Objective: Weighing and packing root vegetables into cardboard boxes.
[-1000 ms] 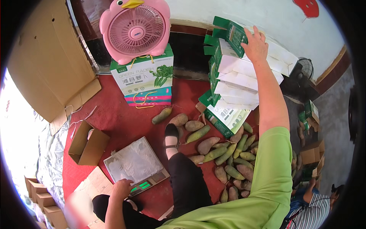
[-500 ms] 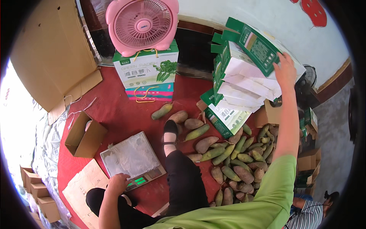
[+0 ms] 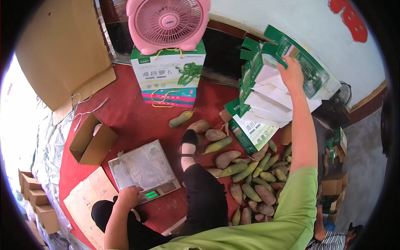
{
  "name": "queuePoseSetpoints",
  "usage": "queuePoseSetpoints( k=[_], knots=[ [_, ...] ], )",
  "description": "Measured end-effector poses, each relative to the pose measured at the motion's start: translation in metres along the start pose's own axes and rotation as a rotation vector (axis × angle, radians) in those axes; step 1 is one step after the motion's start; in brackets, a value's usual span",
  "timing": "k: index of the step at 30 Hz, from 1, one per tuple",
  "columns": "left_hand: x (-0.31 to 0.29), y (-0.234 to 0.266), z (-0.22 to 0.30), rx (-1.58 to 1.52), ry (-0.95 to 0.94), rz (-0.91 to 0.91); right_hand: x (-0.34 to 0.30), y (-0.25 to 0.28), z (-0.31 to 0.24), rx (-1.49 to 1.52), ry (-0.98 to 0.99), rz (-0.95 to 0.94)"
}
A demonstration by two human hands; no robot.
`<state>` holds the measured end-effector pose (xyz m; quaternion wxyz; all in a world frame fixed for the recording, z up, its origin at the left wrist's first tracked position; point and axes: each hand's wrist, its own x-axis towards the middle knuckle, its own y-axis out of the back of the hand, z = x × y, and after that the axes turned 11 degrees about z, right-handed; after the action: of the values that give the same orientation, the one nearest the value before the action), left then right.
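At the far right, my right hand [image 3: 293, 76] is closed on the green edge of a folded green-and-white carton [image 3: 259, 68] in a leaning stack. Another green-printed carton [image 3: 313, 68] leans away on the right side of that stack, beside my hand. My left hand [image 3: 130, 197] lies at the near left corner of a flat digital scale [image 3: 143, 168] with a lit green display. Its fingers look loosely stretched and hold nothing visible. Nothing but a dusty, whitish film lies on the scale's plate.
Green radishes [image 3: 266, 193], some dusty brown, lie heaped right of my leg. A pink fan [image 3: 168, 25] stands on a radish gift box [image 3: 166, 68]. An open brown box [image 3: 93, 139] sits left of the scale, near flattened cardboard [image 3: 89, 200]. Another person [image 3: 331, 239] is at the lower right.
My right hand has moved left, from the outer carton's printed panel to an edge inside the stack. That outer carton now leans further right. My left hand stays by the scale.
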<state>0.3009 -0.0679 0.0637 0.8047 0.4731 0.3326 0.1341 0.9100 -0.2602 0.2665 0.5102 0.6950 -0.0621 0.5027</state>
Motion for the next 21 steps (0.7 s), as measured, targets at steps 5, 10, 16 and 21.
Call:
queuePoseSetpoints(
  k=[5,10,16,21],
  knots=[
    [-0.005,0.002,-0.001,0.015,0.047,-0.023,0.021,-0.068,-0.065,-0.269,-0.112,-0.316],
    [-0.003,-0.009,-0.009,0.01,0.065,-0.074,0.042,-0.112,-0.051,-0.413,-0.045,-0.479],
    [-0.001,-0.001,-0.008,0.013,0.03,-0.099,0.051,-0.178,0.007,-0.453,0.155,-0.229],
    [-0.012,0.001,-0.008,-0.008,0.027,-0.025,0.048,-0.172,0.042,-0.367,0.127,-0.099]
  ],
)
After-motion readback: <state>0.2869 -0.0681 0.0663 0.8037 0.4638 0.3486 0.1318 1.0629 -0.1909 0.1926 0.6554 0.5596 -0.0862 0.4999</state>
